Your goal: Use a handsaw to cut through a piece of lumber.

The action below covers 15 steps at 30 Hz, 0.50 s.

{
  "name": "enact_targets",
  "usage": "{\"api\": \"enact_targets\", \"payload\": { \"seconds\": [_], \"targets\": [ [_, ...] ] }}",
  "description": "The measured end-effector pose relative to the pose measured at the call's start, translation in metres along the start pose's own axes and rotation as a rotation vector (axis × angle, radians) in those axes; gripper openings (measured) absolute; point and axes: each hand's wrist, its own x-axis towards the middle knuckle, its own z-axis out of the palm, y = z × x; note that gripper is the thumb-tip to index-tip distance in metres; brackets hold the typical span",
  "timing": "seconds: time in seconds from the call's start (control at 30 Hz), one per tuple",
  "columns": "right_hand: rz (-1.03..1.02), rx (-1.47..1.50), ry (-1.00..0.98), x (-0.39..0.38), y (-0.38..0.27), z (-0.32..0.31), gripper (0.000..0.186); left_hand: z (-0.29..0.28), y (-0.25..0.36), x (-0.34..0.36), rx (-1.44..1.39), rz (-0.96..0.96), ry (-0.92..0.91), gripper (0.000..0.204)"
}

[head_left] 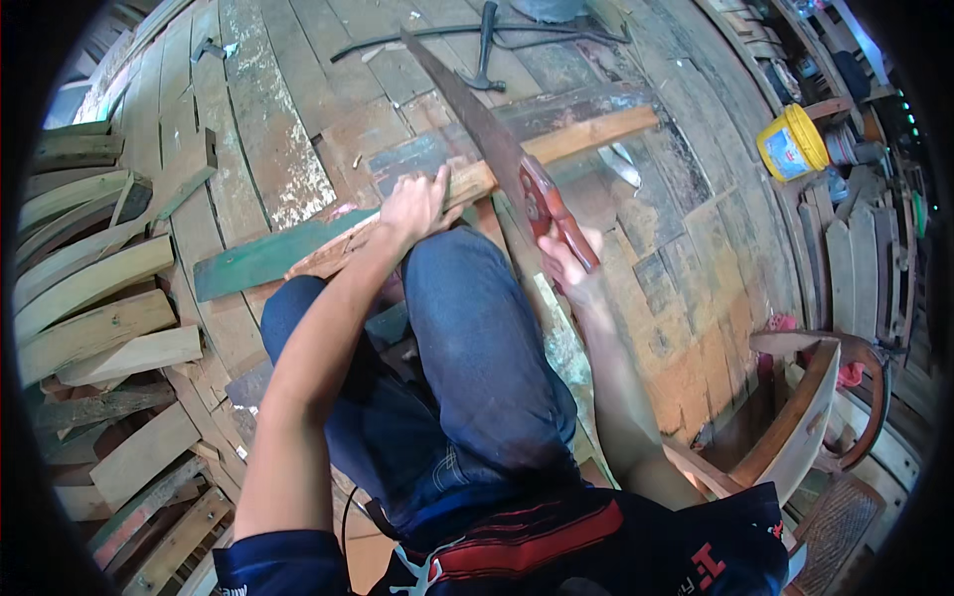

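My right hand is wrapped round the reddish-brown handle of a handsaw, whose blade points up and to the left. The blade crosses a long strip of wood that slants from lower left to upper right. On the near-left part of this strip my left hand grips the wood, its fingers curled over it, just left of the blade. My bent knee is close beneath that hand. Under the strip lie a green board and a dark, paint-worn board. Whether the blade has cut into the wood cannot be made out.
Beyond the saw tip a claw hammer and a thin dark bar lie on the plank floor. Many cut wood pieces are stacked at left. A yellow bucket stands far right, and a curved wooden chair near right.
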Motion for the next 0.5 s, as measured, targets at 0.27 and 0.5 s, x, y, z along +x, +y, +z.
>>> {"api": "enact_targets", "payload": {
  "seconds": [0.27,0.5],
  "targets": [
    [-0.148,0.085,-0.006,-0.029,-0.006,-0.016,0.019,-0.015,0.013,0.008,-0.030,-0.038,-0.141,0.072],
    [-0.171,-0.027,0.144,-0.028,-0.008,-0.003,0.019,-0.013,0.013,0.004,-0.033,-0.033,-0.068,0.069]
  ]
}}
